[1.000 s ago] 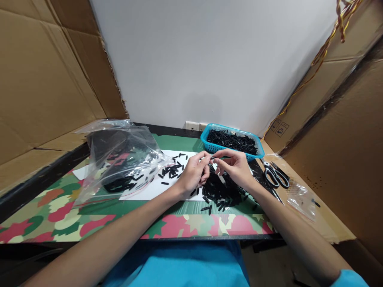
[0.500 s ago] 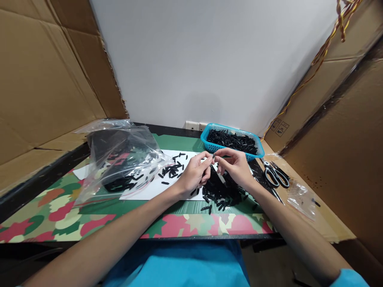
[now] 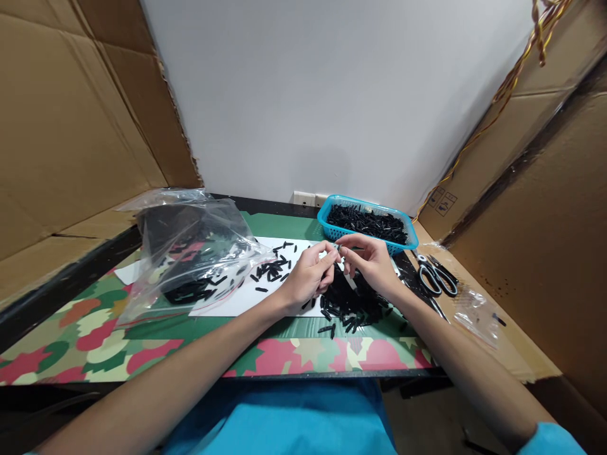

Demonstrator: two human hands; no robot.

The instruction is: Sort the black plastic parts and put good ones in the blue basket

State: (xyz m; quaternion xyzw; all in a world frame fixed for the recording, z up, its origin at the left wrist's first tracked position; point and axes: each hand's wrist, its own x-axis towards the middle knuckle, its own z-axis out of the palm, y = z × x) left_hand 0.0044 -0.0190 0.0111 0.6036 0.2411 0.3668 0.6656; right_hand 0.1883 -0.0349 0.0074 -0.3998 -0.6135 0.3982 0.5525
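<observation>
My left hand [image 3: 310,275] and my right hand [image 3: 372,265] meet above the table, fingertips pinched together. Between them is a small dark piece [image 3: 338,248], mostly hidden by the fingers; its details are too small to tell. Under my right hand lies a heap of short black strip-like pieces [image 3: 353,303]. More loose black pieces [image 3: 271,270] are scattered on the white sheet [image 3: 222,308], left of my left hand. Just behind my hands stands a blue plastic basket [image 3: 324,229] full of similar black pieces.
A clear zip bag [image 3: 199,227] with black pieces lies open at the left. To the right are scissors [image 3: 439,280] and a small clear bag [image 3: 475,319]. Cardboard walls [image 3: 71,114] flank the table, and twisted wires [image 3: 512,82] hang at the right.
My right fingers have shifted very slightly at the small dark piece. Both hands stay in the same place, and the things on the table have not moved.
</observation>
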